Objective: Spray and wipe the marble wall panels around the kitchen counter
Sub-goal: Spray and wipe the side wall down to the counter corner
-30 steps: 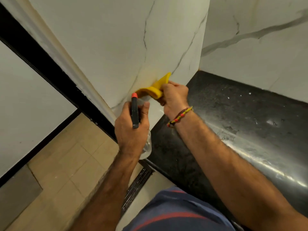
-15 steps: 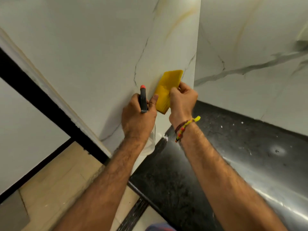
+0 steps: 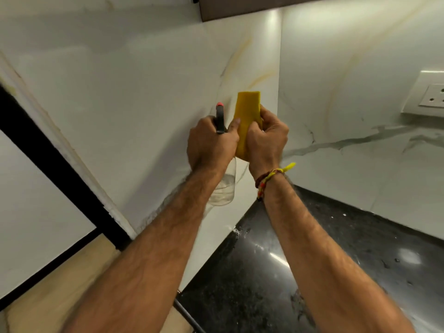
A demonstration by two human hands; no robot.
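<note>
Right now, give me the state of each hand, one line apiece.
Left hand: closed around the spray bottle, nozzle toward the marble wall panel.
Right hand: closed, gripping the yellow cloth.

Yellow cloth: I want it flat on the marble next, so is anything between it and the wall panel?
Nothing visible: the yellow cloth, gripped by the right hand, faces bare wall panel; the left hand holds the spray bottle beside it.

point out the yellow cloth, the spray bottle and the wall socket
yellow cloth [image 3: 248, 109]: head view, on its upper flat part above the fingers
spray bottle [image 3: 224, 188]: head view, on its clear body below the left hand
wall socket [image 3: 432, 97]: head view, on its white faceplate
</note>
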